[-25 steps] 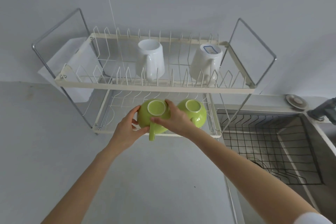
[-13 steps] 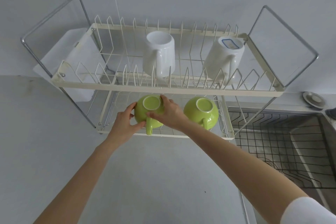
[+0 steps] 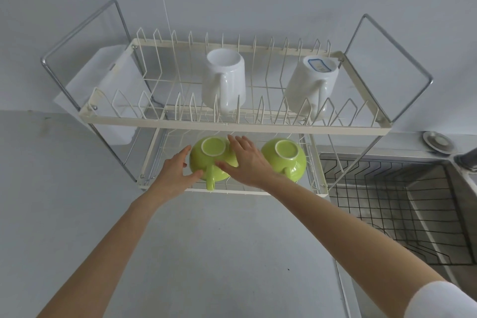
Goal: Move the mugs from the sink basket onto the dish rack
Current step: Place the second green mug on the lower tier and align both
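A two-tier cream wire dish rack point(image 3: 232, 127) stands on the counter against the wall. Two white mugs point(image 3: 224, 80) point(image 3: 309, 85) sit upside down on its upper tier. On the lower tier are two green mugs, both upside down. My left hand point(image 3: 175, 173) and my right hand point(image 3: 247, 162) press on either side of the left green mug point(image 3: 204, 162), whose handle points toward me. The right green mug point(image 3: 284, 157) stands untouched beside it. No mugs show in the black wire sink basket point(image 3: 387, 201) at the right.
A white plastic board point(image 3: 113, 90) hangs at the rack's left end. A metal sink plug point(image 3: 438, 142) and a faucet point(image 3: 467, 160) lie behind the sink at the far right. Grey counter point(image 3: 206, 253) stretches in front of the rack.
Both hands have carried the left green mug further in under the upper tier and set it lower on the bottom tier. My fingers now lie looser on it. The view has moved closer.
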`<act>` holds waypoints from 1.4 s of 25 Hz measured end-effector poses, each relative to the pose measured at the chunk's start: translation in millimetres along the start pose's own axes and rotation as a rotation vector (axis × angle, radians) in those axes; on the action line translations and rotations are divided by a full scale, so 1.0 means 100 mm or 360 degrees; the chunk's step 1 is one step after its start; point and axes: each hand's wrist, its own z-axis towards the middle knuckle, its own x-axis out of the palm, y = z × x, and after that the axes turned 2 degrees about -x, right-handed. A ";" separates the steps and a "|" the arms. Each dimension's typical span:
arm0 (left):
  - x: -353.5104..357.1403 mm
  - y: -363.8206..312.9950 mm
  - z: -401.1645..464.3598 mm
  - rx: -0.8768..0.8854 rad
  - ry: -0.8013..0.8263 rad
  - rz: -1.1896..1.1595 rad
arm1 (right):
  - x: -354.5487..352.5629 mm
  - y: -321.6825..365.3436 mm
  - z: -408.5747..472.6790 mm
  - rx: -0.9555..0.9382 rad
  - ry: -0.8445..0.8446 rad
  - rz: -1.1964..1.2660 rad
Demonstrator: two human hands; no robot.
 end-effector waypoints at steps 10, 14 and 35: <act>0.06 -0.33 0.06 0.0261 -0.0128 0.0081 | -0.35 -0.57 -0.42 0.0131 -0.0210 -0.0195; 0.17 -0.34 0.11 0.0267 -0.0132 0.0155 | -0.33 -0.75 -0.56 0.0221 -0.0229 -0.0156; 0.47 -0.49 0.03 0.0294 -0.0254 0.0261 | -0.31 -0.86 -0.59 0.0224 -0.0256 -0.0045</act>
